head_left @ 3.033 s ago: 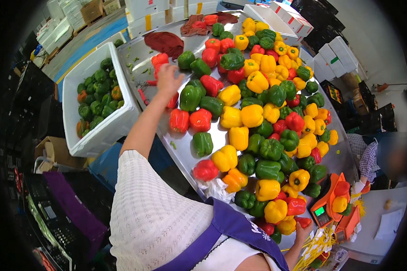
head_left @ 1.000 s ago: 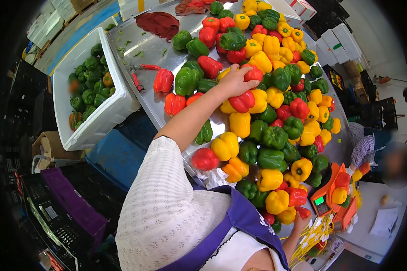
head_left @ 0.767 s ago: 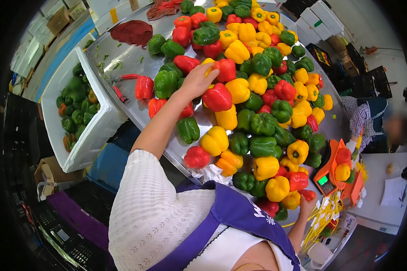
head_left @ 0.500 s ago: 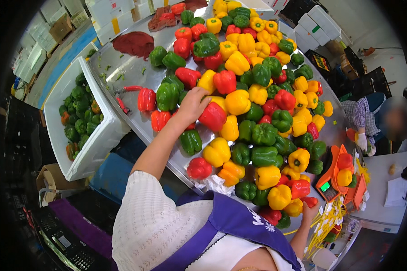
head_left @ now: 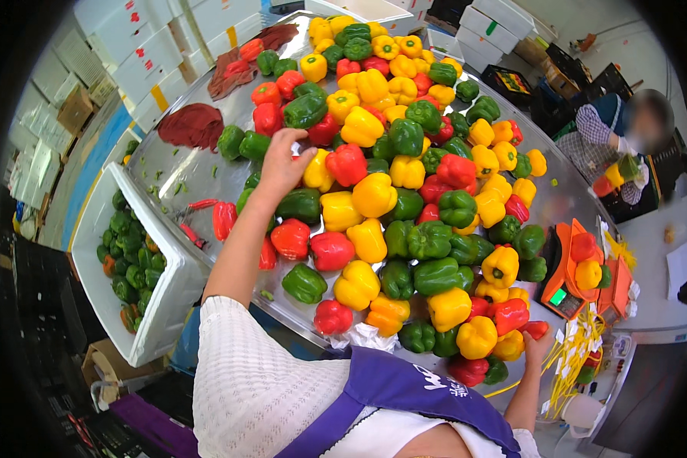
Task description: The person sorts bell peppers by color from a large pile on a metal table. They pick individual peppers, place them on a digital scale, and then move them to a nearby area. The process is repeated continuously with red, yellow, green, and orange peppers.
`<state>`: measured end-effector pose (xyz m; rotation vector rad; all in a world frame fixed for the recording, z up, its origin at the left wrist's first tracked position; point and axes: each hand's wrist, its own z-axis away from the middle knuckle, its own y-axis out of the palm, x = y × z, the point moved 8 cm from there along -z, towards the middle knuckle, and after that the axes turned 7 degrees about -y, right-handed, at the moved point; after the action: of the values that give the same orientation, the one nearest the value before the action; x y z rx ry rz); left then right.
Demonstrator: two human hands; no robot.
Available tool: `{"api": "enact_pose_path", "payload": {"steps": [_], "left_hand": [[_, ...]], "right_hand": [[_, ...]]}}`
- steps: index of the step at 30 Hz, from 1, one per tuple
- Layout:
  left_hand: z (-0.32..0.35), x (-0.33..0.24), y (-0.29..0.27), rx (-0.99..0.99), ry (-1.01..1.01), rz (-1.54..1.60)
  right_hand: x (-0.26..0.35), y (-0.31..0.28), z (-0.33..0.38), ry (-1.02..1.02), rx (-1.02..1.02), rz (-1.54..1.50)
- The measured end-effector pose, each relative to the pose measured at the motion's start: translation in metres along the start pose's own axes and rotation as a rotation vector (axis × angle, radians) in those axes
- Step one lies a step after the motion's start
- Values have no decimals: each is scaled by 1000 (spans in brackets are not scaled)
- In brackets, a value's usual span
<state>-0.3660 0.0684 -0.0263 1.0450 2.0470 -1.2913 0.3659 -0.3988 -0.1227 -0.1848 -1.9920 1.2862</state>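
1. Left hand: arm stretched over the table, fingers spread loosely, grasping nothing. Fingertips touch a yellow pepper; a red pepper lies just beside it.
2. Right hand: low at the table's near edge, beside a red pepper at the pile's rim. Whether it grips anything cannot be told.
3. Pile: red, yellow and green peppers cover the metal table.
4. White crate: left of the table, filled with green peppers.
5. Scale: orange, right of the pile.
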Motion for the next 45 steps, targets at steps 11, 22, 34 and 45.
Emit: {"api": "enact_pose_path", "payload": {"steps": [11, 22, 34, 45], "left_hand": [[-134, 14, 74, 74, 105, -354], [-214, -11, 208, 336, -138, -471], [-236, -5, 236, 444, -153, -678], [-101, -161, 314, 909, 254, -95]], "right_hand": [[-4, 3, 4, 107, 28, 105], [5, -2, 4, 86, 20, 134], [15, -1, 7, 107, 4, 127], [5, 0, -2, 152, 57, 154]]}}
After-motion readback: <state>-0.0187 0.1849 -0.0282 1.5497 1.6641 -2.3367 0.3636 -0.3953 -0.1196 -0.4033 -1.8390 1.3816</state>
